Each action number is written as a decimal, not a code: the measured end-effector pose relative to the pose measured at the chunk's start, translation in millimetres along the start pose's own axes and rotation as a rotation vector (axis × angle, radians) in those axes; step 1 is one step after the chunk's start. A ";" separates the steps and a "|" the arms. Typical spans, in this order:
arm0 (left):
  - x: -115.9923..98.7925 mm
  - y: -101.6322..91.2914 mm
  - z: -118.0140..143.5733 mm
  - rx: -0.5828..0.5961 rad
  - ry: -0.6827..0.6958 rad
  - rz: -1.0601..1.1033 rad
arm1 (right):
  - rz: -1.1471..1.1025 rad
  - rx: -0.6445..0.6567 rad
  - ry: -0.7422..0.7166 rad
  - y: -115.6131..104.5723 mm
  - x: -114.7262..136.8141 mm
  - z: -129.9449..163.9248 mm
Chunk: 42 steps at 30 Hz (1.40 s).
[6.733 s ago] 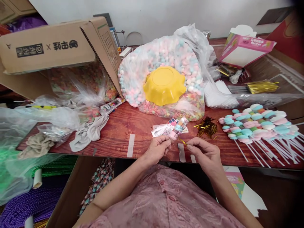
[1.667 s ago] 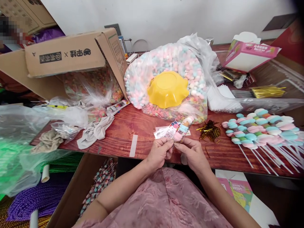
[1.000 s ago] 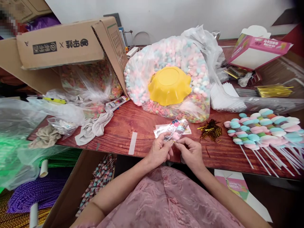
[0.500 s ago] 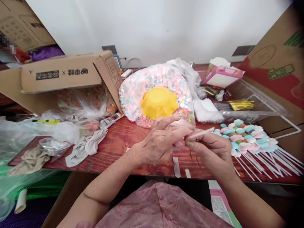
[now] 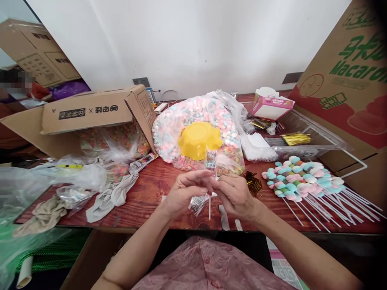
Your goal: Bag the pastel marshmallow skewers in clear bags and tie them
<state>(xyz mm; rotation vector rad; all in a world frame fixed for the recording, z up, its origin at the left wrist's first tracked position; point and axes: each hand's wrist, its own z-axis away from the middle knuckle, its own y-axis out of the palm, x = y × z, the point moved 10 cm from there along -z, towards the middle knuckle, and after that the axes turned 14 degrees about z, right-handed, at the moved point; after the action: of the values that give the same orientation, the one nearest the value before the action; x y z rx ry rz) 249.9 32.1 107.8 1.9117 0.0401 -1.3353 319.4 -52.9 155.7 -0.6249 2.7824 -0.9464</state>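
My left hand (image 5: 188,188) and my right hand (image 5: 236,195) meet over the table's front part, fingertips pinched together. A thin white stick (image 5: 209,208) points down from between them. Just above the fingertips shows a small clear packet (image 5: 211,159) with a barcode; whether it joins the stick is hidden by my fingers. Below my left hand is another clear printed packet (image 5: 198,204). A bundle of dark gold ties (image 5: 252,183) lies beside my right hand. Farther right, pastel candy skewers (image 5: 302,177) on white sticks lie in a pile.
A yellow wavy-edged bowl (image 5: 199,139) lies upside down on a big clear bag of pastel candies (image 5: 165,137). An opened cardboard box (image 5: 90,108) stands left, near grey cloths (image 5: 111,197). At right are a clear tray (image 5: 326,141), gold ties (image 5: 298,139) and a large carton (image 5: 347,100).
My hands have come in closer and turned. The white stick, pointing right before, now points down. The gold bundle and both packets now show. The view has shifted a little.
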 end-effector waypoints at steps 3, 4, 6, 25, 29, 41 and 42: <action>-18.7 -0.8 9.8 0.008 0.085 -0.324 | -0.177 -0.048 0.085 -7.3 3.1 -1.9; -13.7 0.0 14.1 0.034 0.043 -0.358 | -0.199 -0.079 0.106 -10.1 3.6 -1.9; 4.7 -0.5 25.9 0.069 -0.085 -0.315 | -0.159 -0.125 0.068 -10.7 12.9 -0.6; 9.3 -119.6 155.4 -0.076 -0.476 -1.627 | 0.050 0.331 -0.029 84.8 65.6 87.2; 63.1 -19.2 31.3 0.189 -0.155 -1.827 | 0.165 0.234 0.091 50.7 43.0 79.9; 129.6 -8.9 6.2 0.611 -0.016 -2.060 | 1.199 0.227 0.705 -143.5 -131.8 200.9; 129.2 -11.5 7.7 0.646 -0.005 -2.041 | 1.233 0.287 0.723 -142.6 -140.4 205.0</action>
<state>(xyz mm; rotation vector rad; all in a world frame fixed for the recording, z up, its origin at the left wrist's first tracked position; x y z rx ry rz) 296.4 -15.2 -4.0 2.0613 2.2740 -2.6838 547.6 -208.4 79.4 1.5531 2.5552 -1.2511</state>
